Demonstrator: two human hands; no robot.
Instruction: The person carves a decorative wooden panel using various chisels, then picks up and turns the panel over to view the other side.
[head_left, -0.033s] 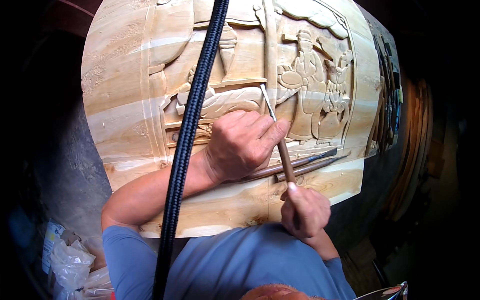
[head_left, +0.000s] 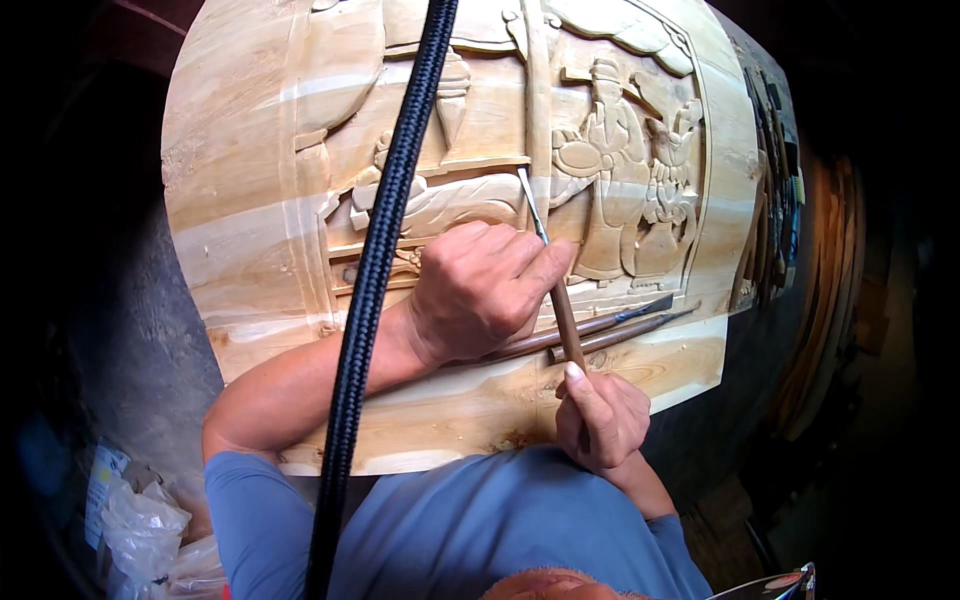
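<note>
A wood-carving chisel (head_left: 563, 312) with a brown handle slants across a pale carved relief panel (head_left: 235, 180). Its steel tip meets the relief beside the upright carved post, just under a thin horizontal ledge. My left hand (head_left: 482, 290) is closed around the chisel near where blade and handle join, and it rests low on the carving. Lower down, my right hand (head_left: 605, 418) grips the handle's end, thumb stretched along it. Two more chisels lie on the panel's plain lower border: one (head_left: 600, 327) runs partly behind my left hand, the other (head_left: 625, 338) is just below it.
A black braided cable (head_left: 375, 270) hangs across the view, hiding part of the carving. Several more tools (head_left: 775, 190) lie along the right side. Curved brown boards (head_left: 830, 280) stand farther right. Clear plastic bags (head_left: 145, 525) sit at the lower left.
My right hand and the chisel's handle end have shifted slightly left. The whole panel appears a few pixels farther left; my left hand keeps its grip.
</note>
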